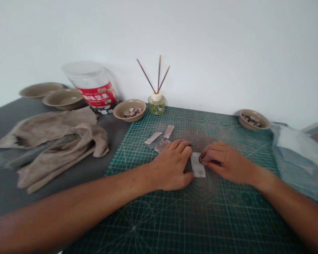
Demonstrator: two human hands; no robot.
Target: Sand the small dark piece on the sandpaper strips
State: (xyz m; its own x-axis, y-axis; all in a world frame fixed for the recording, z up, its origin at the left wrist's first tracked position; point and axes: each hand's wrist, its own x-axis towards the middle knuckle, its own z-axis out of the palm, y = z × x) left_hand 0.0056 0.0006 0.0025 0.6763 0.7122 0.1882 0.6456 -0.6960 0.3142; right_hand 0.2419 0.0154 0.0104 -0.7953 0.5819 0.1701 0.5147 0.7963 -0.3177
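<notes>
Green gridded cutting mat [159, 215] underlies a pale grey rectangular strip [198, 168], its nine-o'clock edge seemingly steadied against sliding by the left hand [173, 165], palm down, fingers grasping nothing. At three o'clock, the right hand [230, 162] is angled inward, fingertips pinching a small dark piece [200, 159], mostly hidden. Beyond, toward eleven, a round beige bowl [119, 113] holds small chips [132, 113].

Green mat [201, 225] lies open nearer than left hand [173, 165] and right hand [228, 162]; a reed diffuser [157, 104] and two bowls [129, 119] obstruct the far edge, crumpled cloth [60, 132] the left, plastic bag [299, 162] the right
</notes>
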